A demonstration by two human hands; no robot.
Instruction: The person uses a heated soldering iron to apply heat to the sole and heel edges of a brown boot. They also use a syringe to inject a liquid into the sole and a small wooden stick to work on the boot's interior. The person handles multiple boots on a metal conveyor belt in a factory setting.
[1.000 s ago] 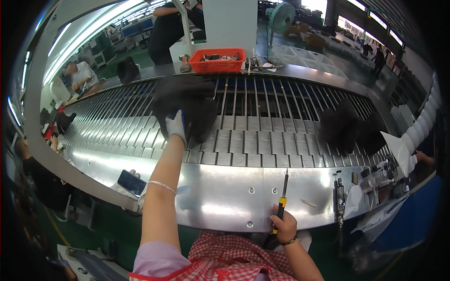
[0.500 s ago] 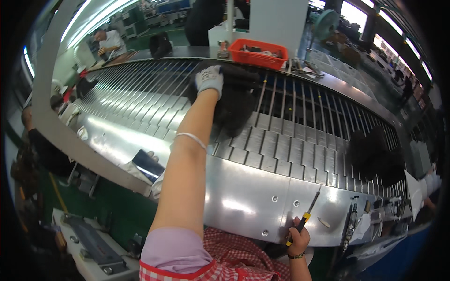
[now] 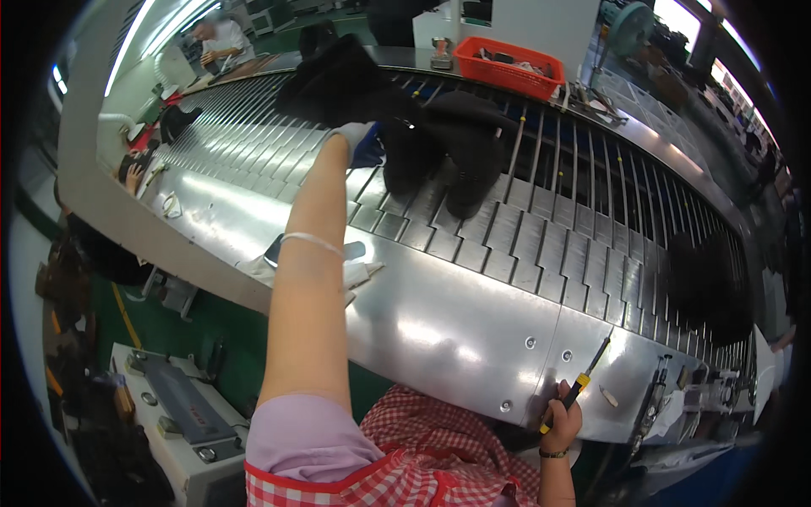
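Note:
My left hand (image 3: 359, 144), in a white glove with a blue palm, is closed on a black boot (image 3: 334, 84) above the slatted metal conveyor (image 3: 439, 232). The boot's shaft tilts to the far left; some fingers are hidden against the dark material. A second black boot (image 3: 473, 148) lies just right of it, touching or overlapping. Bare and near the front edge, my right hand (image 3: 562, 422) grips a screwdriver (image 3: 579, 389) with a yellow-and-black handle, its thin shaft pointing up and away over the metal ledge (image 3: 448, 329).
An orange basket (image 3: 511, 72) of small items stands on the far ledge. More dark footwear (image 3: 710, 287) sits on the conveyor at right. A phone (image 3: 355, 251) and pale cloth lie beside my left forearm. A white frame (image 3: 84, 169) curves along the left. A person (image 3: 224, 46) works at the far left.
My left hand has turned and shifted left and nearer, swinging one boot's shaft leftward and spreading the two boots apart. The view has shifted; my right hand still holds the screwdriver.

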